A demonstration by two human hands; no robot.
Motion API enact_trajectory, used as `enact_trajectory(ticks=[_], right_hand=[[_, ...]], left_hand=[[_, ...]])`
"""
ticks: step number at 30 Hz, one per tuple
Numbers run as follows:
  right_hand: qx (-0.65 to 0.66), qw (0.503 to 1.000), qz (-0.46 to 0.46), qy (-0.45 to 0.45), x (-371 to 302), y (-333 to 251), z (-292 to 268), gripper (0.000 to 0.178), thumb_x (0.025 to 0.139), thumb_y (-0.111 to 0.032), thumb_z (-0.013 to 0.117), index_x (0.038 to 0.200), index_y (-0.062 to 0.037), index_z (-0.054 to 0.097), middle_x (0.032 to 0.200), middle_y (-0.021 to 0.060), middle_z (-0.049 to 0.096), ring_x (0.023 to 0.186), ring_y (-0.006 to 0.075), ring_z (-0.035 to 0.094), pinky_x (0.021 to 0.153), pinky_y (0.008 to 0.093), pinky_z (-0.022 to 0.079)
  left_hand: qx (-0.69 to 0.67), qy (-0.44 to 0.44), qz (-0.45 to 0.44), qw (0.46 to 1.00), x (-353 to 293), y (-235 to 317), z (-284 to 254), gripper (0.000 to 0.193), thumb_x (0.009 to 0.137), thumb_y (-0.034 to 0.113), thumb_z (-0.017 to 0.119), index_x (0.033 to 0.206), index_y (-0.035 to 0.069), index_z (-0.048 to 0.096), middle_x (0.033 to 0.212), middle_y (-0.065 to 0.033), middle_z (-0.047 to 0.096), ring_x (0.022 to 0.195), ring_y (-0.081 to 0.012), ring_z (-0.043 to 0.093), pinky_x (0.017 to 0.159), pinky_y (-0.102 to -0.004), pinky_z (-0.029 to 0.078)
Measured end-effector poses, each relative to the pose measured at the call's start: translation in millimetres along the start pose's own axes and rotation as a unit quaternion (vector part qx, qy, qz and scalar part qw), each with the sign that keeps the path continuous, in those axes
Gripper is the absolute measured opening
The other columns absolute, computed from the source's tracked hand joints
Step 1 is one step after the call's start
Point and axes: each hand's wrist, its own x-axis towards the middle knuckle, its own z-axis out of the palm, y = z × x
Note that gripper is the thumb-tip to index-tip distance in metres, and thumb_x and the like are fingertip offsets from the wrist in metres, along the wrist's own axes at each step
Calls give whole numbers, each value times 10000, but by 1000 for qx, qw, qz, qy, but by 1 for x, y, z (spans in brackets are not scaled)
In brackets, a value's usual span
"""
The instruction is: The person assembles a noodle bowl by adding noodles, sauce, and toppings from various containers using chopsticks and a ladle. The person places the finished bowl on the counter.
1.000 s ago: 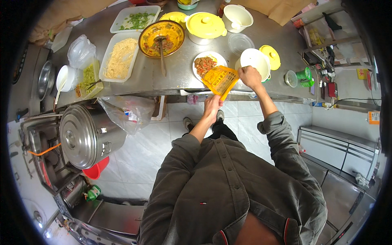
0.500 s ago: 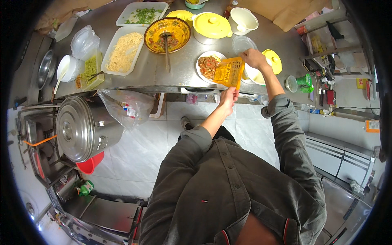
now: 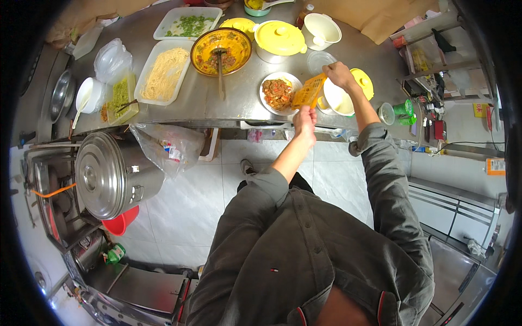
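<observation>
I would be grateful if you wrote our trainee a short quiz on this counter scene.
1. What do the bare left hand and bare right hand both hold?
2. True or false: the long-handled greyish spoon rests in the round, brown-rimmed yellow bowl.
3. What colour is the round lid on the covered white pot: (a) green, (b) yellow or (c) red?

Key:
1. A rectangular orange plastic packet.
2. True.
3. b.

A white tray (image 3: 178, 87) of noodles (image 3: 163, 76) lies on the steel table (image 3: 239, 95), nearer its front edge than a second tray (image 3: 178, 14) of chopped greens (image 3: 190, 25); a clear bag (image 3: 168, 148) hangs at that edge beside a lidded steel pot (image 3: 100, 174), which partly hides a red bucket (image 3: 122, 221); a green bottle (image 3: 115, 254) shows lower left
</observation>
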Motion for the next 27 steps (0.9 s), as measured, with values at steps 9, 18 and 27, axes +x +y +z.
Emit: enact_trajectory(ticks=[9, 18, 27], right_hand=[[109, 990, 60, 73, -19, -15, 12, 461, 813, -374, 551, 946, 31, 727, 957, 257, 706, 949, 397, 683, 847, 440, 516], [145, 982, -6, 121, -66, -18, 15, 449, 859, -365, 530, 751, 42, 686, 795, 268, 662, 774, 428, 664, 727, 482, 506], [236, 952, -64, 186, -220, 2, 104, 224, 967, -198, 627, 960, 11, 706, 790, 182, 688, 656, 288, 648, 630, 386, 503]], left_hand=[[0, -85, -37, 996, 9, 81, -43, 175, 887, 321, 565, 757, 221, 504, 634, 93, 474, 523, -49, 406, 471, -239, 287], [96, -86, -7, 992, -6, 80, -65, 187, 909, 302, 557, 768, 190, 506, 660, 57, 501, 563, -58, 417, 518, -262, 317], [545, -77, 430, 716, -50, 21, -161, 190, 919, 158, 608, 991, -9, 665, 893, -196, 656, 806, -383, 645, 694, -442, 497]])
